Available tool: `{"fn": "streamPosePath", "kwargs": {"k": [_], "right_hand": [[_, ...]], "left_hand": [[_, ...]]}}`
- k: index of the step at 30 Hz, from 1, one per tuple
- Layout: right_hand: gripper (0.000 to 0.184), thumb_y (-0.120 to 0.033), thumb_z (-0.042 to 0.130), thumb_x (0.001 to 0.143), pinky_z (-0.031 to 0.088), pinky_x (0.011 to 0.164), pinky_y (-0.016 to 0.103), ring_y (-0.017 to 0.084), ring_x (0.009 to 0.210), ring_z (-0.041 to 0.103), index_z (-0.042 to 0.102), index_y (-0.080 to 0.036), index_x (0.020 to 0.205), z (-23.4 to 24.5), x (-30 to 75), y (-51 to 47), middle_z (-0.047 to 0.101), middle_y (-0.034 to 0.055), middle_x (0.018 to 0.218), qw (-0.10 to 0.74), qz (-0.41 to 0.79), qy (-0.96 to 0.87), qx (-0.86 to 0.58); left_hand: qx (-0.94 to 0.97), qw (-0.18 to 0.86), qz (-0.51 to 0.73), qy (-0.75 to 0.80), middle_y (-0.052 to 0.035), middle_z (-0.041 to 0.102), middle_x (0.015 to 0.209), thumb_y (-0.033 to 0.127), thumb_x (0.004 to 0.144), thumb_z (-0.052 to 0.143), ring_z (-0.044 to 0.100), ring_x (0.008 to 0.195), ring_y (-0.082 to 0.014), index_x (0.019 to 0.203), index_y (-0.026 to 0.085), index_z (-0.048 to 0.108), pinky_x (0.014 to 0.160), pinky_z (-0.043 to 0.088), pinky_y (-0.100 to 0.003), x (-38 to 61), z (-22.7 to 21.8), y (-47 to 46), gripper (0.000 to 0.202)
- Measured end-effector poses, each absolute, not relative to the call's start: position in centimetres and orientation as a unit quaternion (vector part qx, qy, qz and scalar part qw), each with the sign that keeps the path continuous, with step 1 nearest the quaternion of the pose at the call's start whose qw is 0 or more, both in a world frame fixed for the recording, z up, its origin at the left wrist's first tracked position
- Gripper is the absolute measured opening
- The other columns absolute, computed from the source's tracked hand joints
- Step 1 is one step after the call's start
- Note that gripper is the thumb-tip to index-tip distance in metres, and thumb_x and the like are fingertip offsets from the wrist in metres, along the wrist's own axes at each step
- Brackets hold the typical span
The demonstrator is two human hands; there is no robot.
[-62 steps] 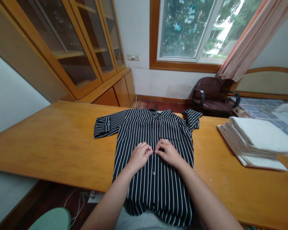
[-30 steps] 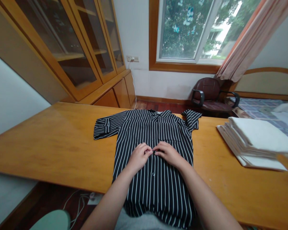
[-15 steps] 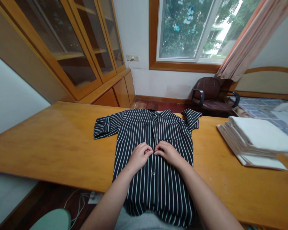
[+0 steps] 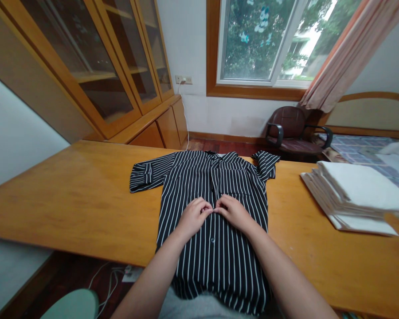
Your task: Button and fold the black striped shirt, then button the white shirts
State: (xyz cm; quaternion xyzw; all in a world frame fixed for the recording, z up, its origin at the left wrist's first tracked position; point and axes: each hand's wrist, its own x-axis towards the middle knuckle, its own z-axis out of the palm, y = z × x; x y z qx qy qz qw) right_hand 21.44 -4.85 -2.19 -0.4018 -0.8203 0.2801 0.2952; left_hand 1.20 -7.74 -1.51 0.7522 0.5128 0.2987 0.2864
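A black shirt with white stripes lies flat on the wooden table, collar away from me, hem hanging over the near edge. My left hand and my right hand rest side by side on the shirt's front placket, at mid chest. Both pinch the placket's edges, fingertips meeting at its middle line. A buttoned button shows just below the hands. The left sleeve lies spread out; the right sleeve is bunched up near the collar.
A stack of white folded cloth sits on the table's right side. Behind the table stand a glass-door wooden cabinet, a brown armchair under the window, and a bed at far right. A pale green stool shows below left.
Almost nothing: the fingertips of both hands shifted slightly at the placket and stay at the same spot on the shirt.
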Motion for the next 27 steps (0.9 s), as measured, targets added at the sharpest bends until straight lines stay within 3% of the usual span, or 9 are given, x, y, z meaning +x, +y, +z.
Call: {"fn": "streamPosePath", "kwargs": {"k": [4,9,16,22,27], "right_hand": [[0.011,-0.026,0.063,0.093,0.046,0.079,0.030,0.017,0.083,0.058,0.060,-0.021,0.084,-1.8,21.8,-4.9,0.059,0.0011,0.085,0.328,0.309,-0.798,-0.400],[0.009,-0.024,0.065,0.090,0.046,0.089,0.035,0.020,0.103,0.058,0.060,-0.021,0.083,-1.2,22.5,-5.0,0.061,0.0062,0.110,0.377,0.340,-0.770,-0.386],[0.006,-0.020,0.065,0.086,0.043,0.073,0.029,0.017,0.077,0.057,0.060,-0.021,0.081,-1.0,23.7,-4.9,0.063,-0.0002,0.081,0.318,0.340,-0.777,-0.423],[0.013,-0.029,0.056,0.095,0.045,0.078,0.030,0.017,0.081,0.061,0.065,-0.021,0.090,-0.4,23.9,-5.1,0.066,0.0021,0.088,0.309,0.324,-0.799,-0.401],[0.022,-0.029,0.055,0.098,0.045,0.079,0.030,0.017,0.081,0.060,0.066,-0.020,0.081,-0.7,23.6,-4.9,0.064,0.0016,0.079,0.305,0.279,-0.816,-0.404]], "left_hand": [[0.746,0.258,0.323,0.522,-0.0026,0.063,0.090,0.030,0.097,0.049,0.059,0.090,-0.0195,0.087,0.021,0.066,0.086,0.047,-0.034,1.2,-1.3,-7.7,0.021],[0.747,0.227,0.339,0.525,-0.0038,0.068,0.103,0.026,0.098,0.048,0.059,0.103,-0.0215,0.101,0.023,0.068,0.095,0.047,-0.038,0.9,-1.2,-7.6,0.020],[0.758,0.214,0.330,0.521,-0.0034,0.071,0.117,0.020,0.096,0.048,0.058,0.121,-0.0222,0.109,0.024,0.070,0.109,0.044,-0.045,0.7,-2.1,-7.3,0.026],[0.796,0.177,0.269,0.513,-0.0028,0.065,0.135,0.022,0.097,0.048,0.048,0.138,-0.0231,0.119,0.024,0.069,0.118,0.034,-0.051,0.8,-2.4,-7.3,0.030],[0.818,0.138,0.212,0.517,-0.0021,0.051,0.150,0.026,0.098,0.048,0.037,0.145,-0.0233,0.135,0.027,0.059,0.123,0.023,-0.053,1.2,-2.0,-7.8,0.038]]}}
